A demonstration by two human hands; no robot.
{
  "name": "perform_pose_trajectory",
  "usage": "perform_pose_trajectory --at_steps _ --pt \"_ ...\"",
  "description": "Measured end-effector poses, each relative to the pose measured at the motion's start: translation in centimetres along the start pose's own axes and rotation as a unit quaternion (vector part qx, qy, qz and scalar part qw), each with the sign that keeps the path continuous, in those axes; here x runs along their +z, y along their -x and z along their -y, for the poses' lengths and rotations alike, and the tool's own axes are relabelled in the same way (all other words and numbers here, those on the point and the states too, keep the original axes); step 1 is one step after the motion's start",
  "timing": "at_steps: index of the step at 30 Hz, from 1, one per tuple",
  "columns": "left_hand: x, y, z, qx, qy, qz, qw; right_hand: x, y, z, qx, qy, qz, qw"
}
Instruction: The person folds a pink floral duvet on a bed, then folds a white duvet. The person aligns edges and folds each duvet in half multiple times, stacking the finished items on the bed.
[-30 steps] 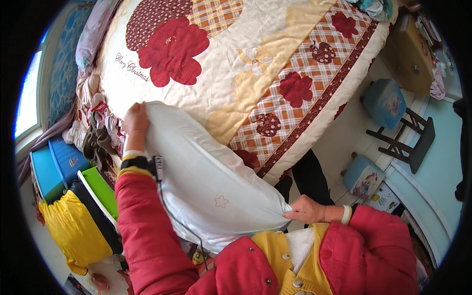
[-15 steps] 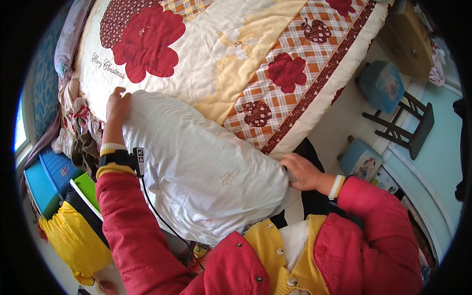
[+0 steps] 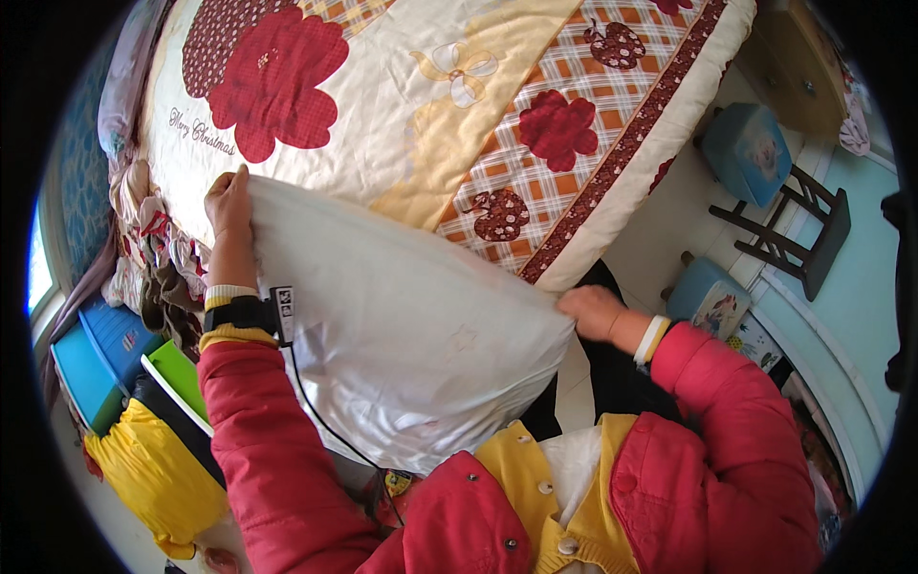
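Observation:
A white pillow [image 3: 411, 316] with a faint star print hangs in front of me, against the near side of the bed. My left hand [image 3: 229, 203] is closed on its upper left corner. At the upper right corner my right hand [image 3: 591, 311] is closed on the fabric, knuckles up. The pillow's upper edge runs taut and nearly straight between the hands, while its lower part bulges toward my jacket. Beyond it lies a quilt [image 3: 382, 124] with red flowers, plaid patches and a dark red border.
To the right stand blue stools [image 3: 748, 153] and a dark wooden stool frame [image 3: 813, 239], near a wooden cabinet [image 3: 794, 72]. At the left are blue bins [image 3: 115, 335], a green bin [image 3: 177, 378], a yellow bag [image 3: 158, 478] and piled clothes [image 3: 158, 253]. A black cable [image 3: 316, 411] runs from my left wrist.
The pillow's upper edge has gone from rounded and wrinkled to taut and smooth. My right hand has moved slightly up and right, and my left hand has shifted a little.

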State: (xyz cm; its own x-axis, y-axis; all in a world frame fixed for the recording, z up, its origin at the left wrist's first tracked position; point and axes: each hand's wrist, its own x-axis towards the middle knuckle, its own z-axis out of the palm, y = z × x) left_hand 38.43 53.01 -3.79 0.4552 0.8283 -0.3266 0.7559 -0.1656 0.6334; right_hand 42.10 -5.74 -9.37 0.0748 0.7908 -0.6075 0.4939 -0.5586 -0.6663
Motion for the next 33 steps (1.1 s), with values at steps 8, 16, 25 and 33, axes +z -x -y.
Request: perform_pose_trajectory --at_steps 8,16,25,33 --pt "-4.4 16.9 -0.8 0.361 -0.218 -0.068 0.904 -6.4 0.3 7.8 -0.234 0.017 -0.251 0.939" --pt "-6.9 16.0 7.5 0.090 -0.556 0.004 0.826 2.8 -5.5 13.6 -0.449 0.145 0.007 0.882" --pt "-11.2 24.7 12.6 0.240 -0.344 -0.140 0.897 -0.3 -2.7 17.5 -0.379 0.207 0.064 0.900" --pt "-9.4 39.3 24.2 -0.075 -0.308 -0.035 0.948 4.8 -3.9 19.5 -0.337 0.324 0.078 0.880"
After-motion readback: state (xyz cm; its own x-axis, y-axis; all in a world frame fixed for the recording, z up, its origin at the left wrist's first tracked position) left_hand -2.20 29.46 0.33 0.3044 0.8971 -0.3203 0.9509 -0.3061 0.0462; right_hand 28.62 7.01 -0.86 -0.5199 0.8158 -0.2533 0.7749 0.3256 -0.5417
